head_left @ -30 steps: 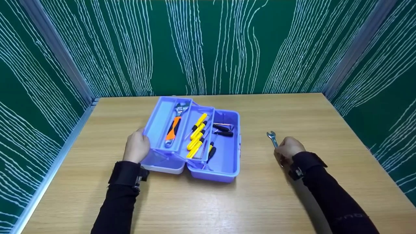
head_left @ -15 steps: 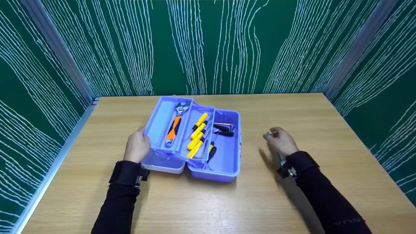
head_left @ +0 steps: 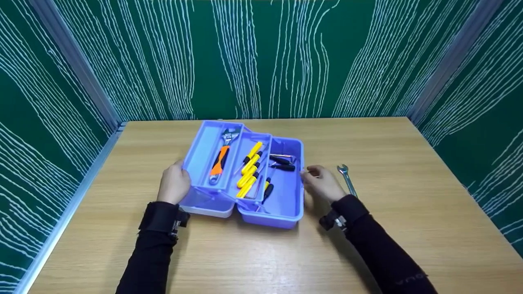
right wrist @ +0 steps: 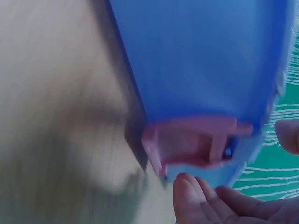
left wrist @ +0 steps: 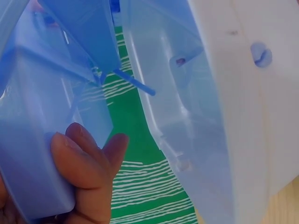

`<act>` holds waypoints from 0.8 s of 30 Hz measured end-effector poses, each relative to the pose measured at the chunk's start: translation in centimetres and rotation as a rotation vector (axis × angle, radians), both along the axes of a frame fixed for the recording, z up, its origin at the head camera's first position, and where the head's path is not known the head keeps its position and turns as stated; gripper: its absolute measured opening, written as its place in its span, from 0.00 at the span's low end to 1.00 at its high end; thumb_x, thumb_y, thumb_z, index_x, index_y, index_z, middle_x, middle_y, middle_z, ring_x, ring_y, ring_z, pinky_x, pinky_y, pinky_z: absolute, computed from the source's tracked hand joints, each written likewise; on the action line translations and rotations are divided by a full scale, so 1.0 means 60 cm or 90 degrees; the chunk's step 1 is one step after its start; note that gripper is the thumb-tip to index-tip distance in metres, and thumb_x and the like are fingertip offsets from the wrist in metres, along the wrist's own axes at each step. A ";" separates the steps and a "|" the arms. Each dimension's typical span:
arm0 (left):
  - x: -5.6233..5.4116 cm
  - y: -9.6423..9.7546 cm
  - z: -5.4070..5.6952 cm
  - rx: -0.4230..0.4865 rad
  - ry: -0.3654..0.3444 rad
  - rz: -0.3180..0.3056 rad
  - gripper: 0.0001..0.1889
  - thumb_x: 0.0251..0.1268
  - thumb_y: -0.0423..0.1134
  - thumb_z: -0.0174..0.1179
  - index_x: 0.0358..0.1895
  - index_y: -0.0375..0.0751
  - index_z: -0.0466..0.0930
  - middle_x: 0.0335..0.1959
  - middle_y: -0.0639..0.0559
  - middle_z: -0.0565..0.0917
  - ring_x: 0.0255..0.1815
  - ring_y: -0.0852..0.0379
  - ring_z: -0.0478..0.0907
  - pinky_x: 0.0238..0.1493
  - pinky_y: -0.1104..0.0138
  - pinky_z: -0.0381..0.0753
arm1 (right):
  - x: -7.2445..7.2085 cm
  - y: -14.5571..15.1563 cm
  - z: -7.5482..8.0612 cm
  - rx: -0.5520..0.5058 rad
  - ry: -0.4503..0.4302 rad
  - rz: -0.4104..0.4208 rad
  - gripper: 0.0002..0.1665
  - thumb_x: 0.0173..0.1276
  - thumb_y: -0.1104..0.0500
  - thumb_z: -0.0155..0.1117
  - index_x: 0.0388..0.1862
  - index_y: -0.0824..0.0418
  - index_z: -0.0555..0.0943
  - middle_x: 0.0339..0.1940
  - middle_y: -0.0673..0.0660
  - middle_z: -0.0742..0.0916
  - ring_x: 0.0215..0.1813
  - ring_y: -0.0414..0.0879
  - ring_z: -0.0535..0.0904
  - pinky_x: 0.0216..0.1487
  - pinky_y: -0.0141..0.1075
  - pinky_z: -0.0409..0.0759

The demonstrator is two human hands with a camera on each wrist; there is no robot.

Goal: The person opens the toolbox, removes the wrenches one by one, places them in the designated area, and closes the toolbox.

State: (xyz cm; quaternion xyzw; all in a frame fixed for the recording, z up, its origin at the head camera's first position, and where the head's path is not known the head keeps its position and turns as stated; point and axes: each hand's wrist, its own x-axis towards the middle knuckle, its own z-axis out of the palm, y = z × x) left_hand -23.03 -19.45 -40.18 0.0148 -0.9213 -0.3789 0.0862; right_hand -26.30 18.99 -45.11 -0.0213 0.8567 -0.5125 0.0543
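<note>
A purple toolbox (head_left: pixel 300 204) stands unfolded on the table, its tiers fanned out to the left. My left hand (head_left: pixel 173 183) grips the left edge of its upper tray; in the left wrist view the fingers (left wrist: pixel 84 163) curl round the tray wall. My right hand (head_left: pixel 322 183) is at the box's right wall, thumb and fingers apart with nothing between them. The right wrist view shows these fingertips (right wrist: pixel 187 193) close to a pink latch (right wrist: pixel 187 140). Behind that hand an open-end wrench (head_left: pixel 346 177) lies on the table, its lower end hidden by the wrist.
An adjustable wrench (head_left: pixel 220 159) with an orange and black handle lies in the upper tray. Several yellow-handled screwdrivers (head_left: pixel 249 173) fill the middle tray. Black-handled tools (head_left: pixel 282 165) lie in the bottom. Green walls with white lines (head_left: pixel 294 61) enclose the table (head_left: pixel 245 261).
My right hand has left the open-end wrench and moved left to the toolbox's right wall; the wrench stays on the table. My left hand keeps its grip on the tray.
</note>
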 end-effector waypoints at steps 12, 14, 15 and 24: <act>0.002 0.001 0.001 -0.001 -0.007 -0.002 0.24 0.69 0.25 0.38 0.66 0.16 0.62 0.61 0.21 0.72 0.63 0.30 0.72 0.66 0.45 0.70 | 0.007 -0.032 -0.018 0.005 0.034 0.010 0.31 0.70 0.60 0.56 0.68 0.75 0.66 0.57 0.72 0.79 0.51 0.56 0.82 0.46 0.36 0.83; 0.003 0.001 0.002 -0.003 -0.002 -0.002 0.24 0.69 0.25 0.37 0.66 0.16 0.62 0.60 0.21 0.73 0.61 0.30 0.74 0.65 0.45 0.71 | 0.008 -0.034 -0.021 0.011 0.046 0.009 0.30 0.70 0.61 0.55 0.68 0.75 0.66 0.58 0.73 0.79 0.53 0.58 0.82 0.49 0.40 0.83; 0.004 0.001 0.002 -0.003 0.001 -0.002 0.24 0.68 0.25 0.37 0.65 0.16 0.63 0.60 0.20 0.73 0.60 0.30 0.74 0.64 0.45 0.72 | 0.008 -0.035 -0.022 0.013 0.051 0.008 0.30 0.70 0.62 0.55 0.68 0.75 0.66 0.58 0.73 0.80 0.54 0.59 0.82 0.51 0.42 0.83; 0.003 0.002 0.006 -0.014 0.008 0.006 0.24 0.69 0.27 0.40 0.65 0.18 0.65 0.58 0.22 0.76 0.59 0.30 0.75 0.63 0.44 0.73 | 0.016 -0.041 -0.023 0.024 0.059 -0.003 0.30 0.71 0.62 0.53 0.69 0.74 0.65 0.58 0.73 0.80 0.54 0.60 0.82 0.52 0.46 0.83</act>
